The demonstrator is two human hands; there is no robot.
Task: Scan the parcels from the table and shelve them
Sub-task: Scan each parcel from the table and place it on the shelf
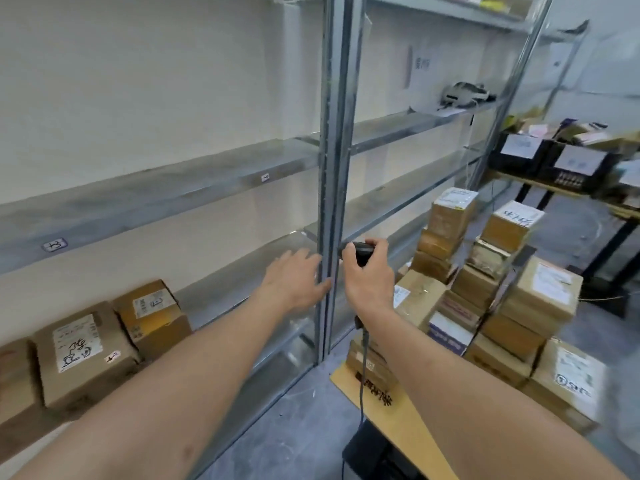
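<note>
The left hand [294, 277] reaches forward with its fingers straight and spread, holding nothing, its fingertips at or just short of the grey steel upright post [329, 202] that divides the two bays of shelving; whether they touch the post cannot be told. The right hand [367, 275] is curled round a black handheld barcode scanner [360, 252], whose head points left toward the post and whose dark cable [363, 368] hangs down past the wrist. Neither hand has a parcel. The parcels still to be scanned, a stack of brown cardboard boxes with white labels [485, 289], stand on the tan-topped table [398, 420] to the right of both hands and somewhat nearer the person than the fingertips, so the coming move turns on a swing to the right. The right hand is the nearer of the two, just beside the closest carton, but it is taken up with the scanner; the free left hand lies on the far side and would likely have to cross over to lift a box. The boxes are squat, with no marked long axis, and most labels face up. Already shelved parcels, two brown cardboard cartons with printed labels [114, 341], sit on the low galvanised metal shelf [242, 296] at lower left, and bare shelf runs from them to the post. I judge one parcel just placed and the next pick about to begin.
</note>
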